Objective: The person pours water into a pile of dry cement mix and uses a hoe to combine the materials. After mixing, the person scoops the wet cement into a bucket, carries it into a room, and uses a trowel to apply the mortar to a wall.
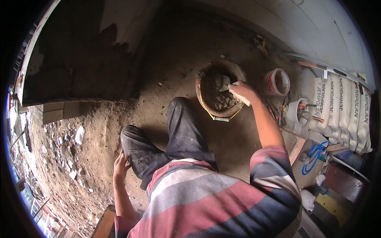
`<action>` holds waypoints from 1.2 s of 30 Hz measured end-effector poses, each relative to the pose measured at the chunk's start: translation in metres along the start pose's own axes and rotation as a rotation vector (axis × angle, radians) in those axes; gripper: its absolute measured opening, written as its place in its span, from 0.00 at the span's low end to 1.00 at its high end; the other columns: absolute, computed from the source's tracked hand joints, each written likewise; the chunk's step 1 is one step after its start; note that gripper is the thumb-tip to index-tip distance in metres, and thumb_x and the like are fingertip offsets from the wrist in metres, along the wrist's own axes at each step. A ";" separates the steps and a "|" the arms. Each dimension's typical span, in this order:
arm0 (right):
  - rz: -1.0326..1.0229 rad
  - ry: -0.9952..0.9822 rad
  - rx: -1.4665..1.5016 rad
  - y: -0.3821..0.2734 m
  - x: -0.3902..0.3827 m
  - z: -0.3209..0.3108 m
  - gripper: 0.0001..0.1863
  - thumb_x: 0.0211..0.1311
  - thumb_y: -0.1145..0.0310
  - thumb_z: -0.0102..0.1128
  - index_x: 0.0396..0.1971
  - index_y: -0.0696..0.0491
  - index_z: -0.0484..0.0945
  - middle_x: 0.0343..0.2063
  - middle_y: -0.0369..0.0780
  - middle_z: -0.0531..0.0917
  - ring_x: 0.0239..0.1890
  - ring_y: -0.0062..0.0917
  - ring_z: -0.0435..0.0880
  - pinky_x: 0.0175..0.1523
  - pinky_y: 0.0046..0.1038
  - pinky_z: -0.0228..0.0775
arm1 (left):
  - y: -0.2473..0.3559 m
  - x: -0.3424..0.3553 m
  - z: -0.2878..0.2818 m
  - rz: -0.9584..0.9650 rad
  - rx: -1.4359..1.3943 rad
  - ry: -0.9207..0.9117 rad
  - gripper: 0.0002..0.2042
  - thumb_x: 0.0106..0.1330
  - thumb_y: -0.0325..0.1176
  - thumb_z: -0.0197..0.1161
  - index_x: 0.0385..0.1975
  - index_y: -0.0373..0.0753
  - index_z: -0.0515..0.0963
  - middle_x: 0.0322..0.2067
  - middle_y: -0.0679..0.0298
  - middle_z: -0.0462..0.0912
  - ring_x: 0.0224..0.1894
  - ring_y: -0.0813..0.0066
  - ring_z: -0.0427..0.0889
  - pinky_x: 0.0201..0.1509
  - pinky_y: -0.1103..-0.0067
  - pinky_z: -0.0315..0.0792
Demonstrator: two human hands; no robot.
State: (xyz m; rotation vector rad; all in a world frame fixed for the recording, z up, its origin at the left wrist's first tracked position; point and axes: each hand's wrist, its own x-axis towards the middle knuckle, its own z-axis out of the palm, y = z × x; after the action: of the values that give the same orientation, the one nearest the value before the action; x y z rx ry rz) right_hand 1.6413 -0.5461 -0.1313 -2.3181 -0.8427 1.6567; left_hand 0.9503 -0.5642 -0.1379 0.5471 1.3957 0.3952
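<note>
My right hand (241, 90) grips the pale handle of a trowel (223, 82), whose blade rests inside a round, mud-crusted bucket (201, 93) with grey mortar (226, 101) in it. The bucket stands on the dirt floor just beyond my knees, its wire handle (220, 118) lying along the near rim. Down at the left, my left hand (120, 162) is beside my bent left knee, fingers loosely apart, with nothing seen in it.
Right of the bucket are a red-and-white pail (277, 82), a white bucket of tools (295, 113), a row of white sacks (343, 111) and coiled blue hose (313, 154). A dark panel (79, 51) is at upper left, rubble (73, 154) below it.
</note>
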 end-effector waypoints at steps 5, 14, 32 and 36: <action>-0.134 0.012 0.469 0.044 -0.064 0.017 0.24 0.68 0.47 0.56 0.40 0.57 0.77 0.16 0.37 0.76 0.11 0.21 0.73 0.15 0.26 0.66 | -0.046 -0.015 -0.009 0.011 -0.171 -0.043 0.16 0.74 0.47 0.53 0.56 0.48 0.70 0.57 0.66 0.73 0.59 0.66 0.71 0.58 0.67 0.68; -0.364 0.063 0.480 0.038 -0.055 0.046 0.23 0.70 0.46 0.53 0.37 0.55 0.77 0.15 0.33 0.72 0.12 0.18 0.69 0.14 0.24 0.59 | -0.004 -0.035 0.001 -0.029 0.281 -0.177 0.28 0.74 0.48 0.54 0.72 0.50 0.62 0.68 0.56 0.66 0.65 0.65 0.69 0.61 0.64 0.71; -1.051 1.372 1.395 -0.208 -0.217 0.198 0.22 0.66 0.63 0.63 0.48 0.64 0.67 0.42 0.47 0.78 0.39 0.27 0.80 0.41 0.28 0.79 | -0.074 -0.095 -0.111 0.148 0.787 0.293 0.23 0.72 0.45 0.59 0.56 0.32 0.77 0.48 0.55 0.85 0.52 0.65 0.82 0.57 0.72 0.74; -1.347 1.132 1.349 -0.286 -0.202 0.279 0.23 0.68 0.62 0.62 0.50 0.62 0.65 0.43 0.46 0.76 0.42 0.26 0.79 0.47 0.31 0.76 | -0.131 -0.153 -0.116 0.153 0.679 0.414 0.23 0.72 0.44 0.59 0.58 0.32 0.76 0.50 0.54 0.83 0.55 0.66 0.80 0.60 0.73 0.71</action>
State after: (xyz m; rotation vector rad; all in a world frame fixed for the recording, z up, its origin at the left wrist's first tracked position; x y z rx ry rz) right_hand 1.2435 -0.4682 0.0589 -0.8315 -0.4300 0.0004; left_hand 0.8069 -0.7430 -0.0993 1.1801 1.9004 0.1459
